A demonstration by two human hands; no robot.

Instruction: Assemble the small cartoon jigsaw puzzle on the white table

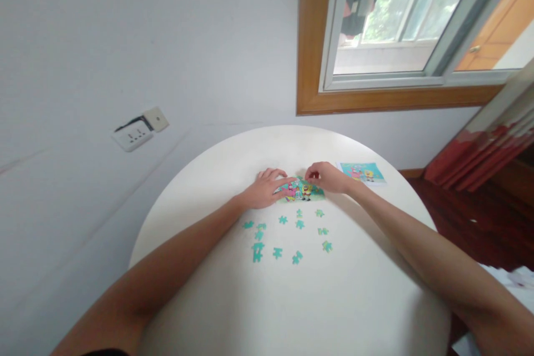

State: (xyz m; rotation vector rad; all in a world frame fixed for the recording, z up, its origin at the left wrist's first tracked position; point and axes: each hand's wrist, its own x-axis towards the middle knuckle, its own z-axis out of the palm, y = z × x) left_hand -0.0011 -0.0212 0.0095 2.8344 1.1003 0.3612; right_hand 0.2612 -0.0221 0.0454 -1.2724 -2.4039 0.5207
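Note:
A partly assembled cartoon jigsaw puzzle point(303, 191) lies on the round white table point(292, 300). My left hand point(267, 188) rests on the puzzle's left edge with its fingers stretched out flat. My right hand point(327, 176) hovers at the puzzle's top right corner, fingers curled in a pinch; what they hold is too small to make out. Several loose teal puzzle pieces point(287, 236) lie scattered on the table just in front of the puzzle, nearer to me.
A printed reference picture point(362, 172) lies on the table right of my right hand. A wall with a power socket point(133, 134) stands behind and left. A wood-framed window point(400, 33) is at the upper right, and red curtain fabric point(479, 150) hangs at the right.

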